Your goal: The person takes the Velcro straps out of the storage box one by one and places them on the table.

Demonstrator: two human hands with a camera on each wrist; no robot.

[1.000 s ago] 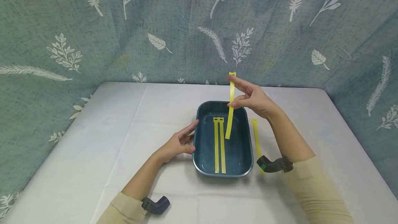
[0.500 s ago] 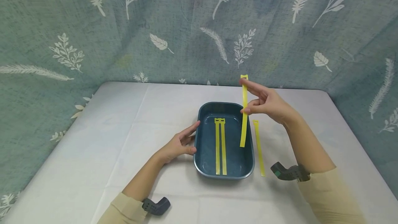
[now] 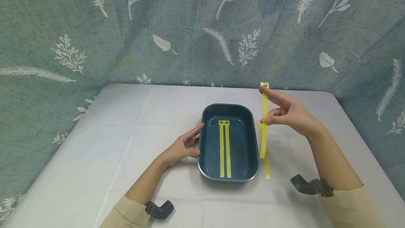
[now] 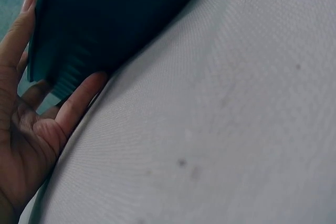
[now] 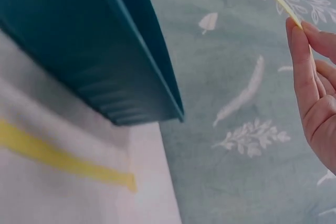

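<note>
My right hand [image 3: 292,115] pinches a yellow strap-style cable tie [image 3: 265,105] with a slotted head, its head up and its tail hanging just outside the tray's right side. Thumb and fingertips grip it in the right wrist view. Below it, partly covered in the head view, another yellow cable tie [image 3: 267,171] lies on the table. Two more yellow cable ties [image 3: 222,150] lie side by side inside the dark blue tray [image 3: 243,154]. My left hand [image 3: 181,147] rests its extended fingers and thumb against the tray's left wall, as the left wrist view [image 4: 26,129] also shows.
A white cloth [image 3: 142,115] covers the table under the tray. Behind the table hangs a green-blue curtain [image 3: 183,20] with white leaf prints. Each wrist carries a dark camera band, such as the right band [image 3: 311,186].
My right hand has moved right and slightly down with the cable tie, from above the tray to above the tie on the table. The left hand stays at the tray.
</note>
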